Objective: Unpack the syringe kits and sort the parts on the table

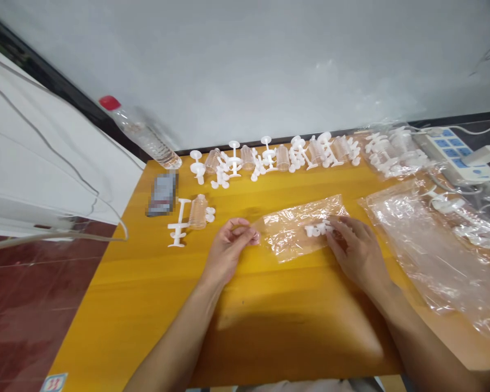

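Observation:
A clear plastic bag (286,231) lies between my hands over the table. My left hand (231,242) is closed, with thumb and finger pinching the bag's left end. Small white plastic pieces (317,228) show at the bag's right part, and the curled fingers of my right hand (355,247) grip them; whether they are inside the bag I cannot tell. Left of my left hand lie a clear ribbed plastic cylinder (198,212), a white plunger-like part (179,224) and small white round-ended pieces (209,214).
Similar clear cylinders (283,158) and white parts line the table's back edge. A filled bag (398,152) lies near a power strip (457,155). Larger clear bags (428,250) cover the right side. A red-capped bottle (147,139) and a blurred phone-like rectangle (163,193) are at the left.

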### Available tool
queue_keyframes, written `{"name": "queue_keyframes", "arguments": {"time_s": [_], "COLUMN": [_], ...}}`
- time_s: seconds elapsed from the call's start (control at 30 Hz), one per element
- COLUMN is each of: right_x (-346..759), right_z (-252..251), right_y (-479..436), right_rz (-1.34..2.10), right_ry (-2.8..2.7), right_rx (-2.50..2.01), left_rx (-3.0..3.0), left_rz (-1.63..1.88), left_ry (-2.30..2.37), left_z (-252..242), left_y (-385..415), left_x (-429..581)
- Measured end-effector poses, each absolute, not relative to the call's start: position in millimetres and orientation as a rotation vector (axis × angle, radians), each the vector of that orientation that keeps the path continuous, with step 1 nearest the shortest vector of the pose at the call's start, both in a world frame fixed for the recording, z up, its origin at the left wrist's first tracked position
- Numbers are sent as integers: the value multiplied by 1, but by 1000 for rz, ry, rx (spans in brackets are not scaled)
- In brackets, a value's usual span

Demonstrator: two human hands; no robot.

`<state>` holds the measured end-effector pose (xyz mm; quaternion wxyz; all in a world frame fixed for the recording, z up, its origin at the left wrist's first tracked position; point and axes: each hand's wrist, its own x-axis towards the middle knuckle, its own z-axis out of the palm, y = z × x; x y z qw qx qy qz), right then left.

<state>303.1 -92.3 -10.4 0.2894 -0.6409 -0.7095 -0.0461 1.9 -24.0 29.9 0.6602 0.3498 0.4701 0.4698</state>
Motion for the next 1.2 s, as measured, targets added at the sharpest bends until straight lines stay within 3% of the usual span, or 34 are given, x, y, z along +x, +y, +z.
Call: {"name": "queue_keyframes", "arguments": {"time_s": [0.13,0.37,0.63,0.97,1.2], "right_x": [298,298,321,308,305], "right_z": [-10,-6,2,91,110], "right_y": [-93,-94,-82,-73,-66], "right_rz": [-78,260,885,664,475], "right_ry": [-1834,-1420,-869,-1044,-1160], "right_rx": [-1676,-1742,-1738,-1722,-1797], "left_rx": [585,746,1019,968,1176], "left_rz": [970,849,583,682,740], "left_ry": [975,1058,951,906,974], "left_z": [27,18,12,1,-3], "left_y": [-22,-24,-16,-11,-17], "left_x": [3,14,10,15,12]}}
